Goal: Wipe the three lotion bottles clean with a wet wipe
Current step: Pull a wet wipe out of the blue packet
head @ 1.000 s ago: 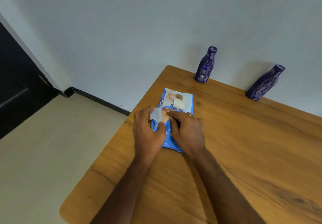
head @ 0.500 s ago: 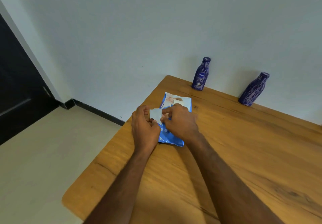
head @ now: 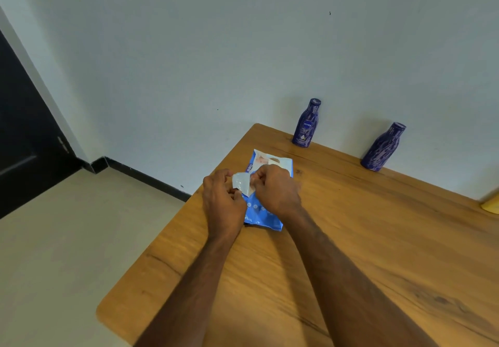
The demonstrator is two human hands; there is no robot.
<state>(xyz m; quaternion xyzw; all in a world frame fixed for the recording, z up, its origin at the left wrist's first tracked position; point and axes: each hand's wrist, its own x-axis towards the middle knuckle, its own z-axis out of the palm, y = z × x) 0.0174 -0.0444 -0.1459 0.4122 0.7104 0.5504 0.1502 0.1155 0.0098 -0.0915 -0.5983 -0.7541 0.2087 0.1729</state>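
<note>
A blue wet wipe pack (head: 263, 217) lies flat near the table's left edge. My left hand (head: 221, 203) pinches the pack's peeled-back seal flap (head: 241, 183) and holds it up. My right hand (head: 275, 187) has curled fingers at the pack's opening, under the flap; what they pinch is hidden. Two dark purple lotion bottles stand upright against the wall: one (head: 306, 124) at the table's far corner, another (head: 383, 148) to its right. A third bottle is not in view.
The wooden table (head: 378, 238) has its left edge just beside my left hand, with pale floor below. A yellow object (head: 491, 203) shows at the right frame edge. A dark door (head: 24, 136) stands at the far left.
The seal flap has been lifted further off the pack by my left hand. My right fingers have moved from pressing the pack to curling at its opening. The camera has tilted up a little.
</note>
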